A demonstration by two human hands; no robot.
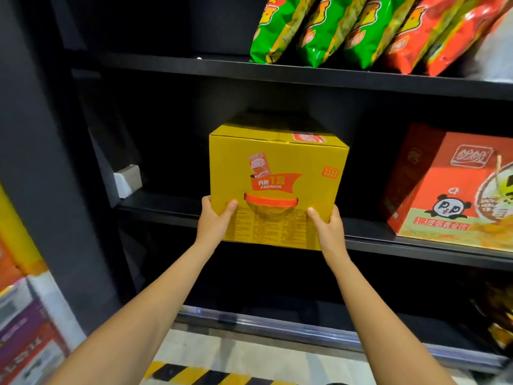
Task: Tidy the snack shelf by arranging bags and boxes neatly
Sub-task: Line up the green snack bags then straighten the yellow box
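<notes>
A yellow cardboard box (277, 173) with an orange banner and an orange handle slot sits at the front edge of the middle black shelf (388, 243), its near face overhanging the edge. My left hand (215, 220) grips its lower left corner, thumb on the front face. At the lower right corner my right hand (326, 226) holds it the same way. An orange box with a panda drawing (449, 190) stands to the right on the same shelf, a gap apart. Green bags (311, 29) and red bags (444, 37) lean in a row on the upper shelf (166, 63).
A dark upright panel (50, 134) bounds the shelf on the left, with a small white block (127, 180) fixed inside it. Stacked cartons (25, 315) stand at the lower left. The bottom shelf holds dim packets (497, 315) at right. Yellow-black floor tape (200, 375) runs below.
</notes>
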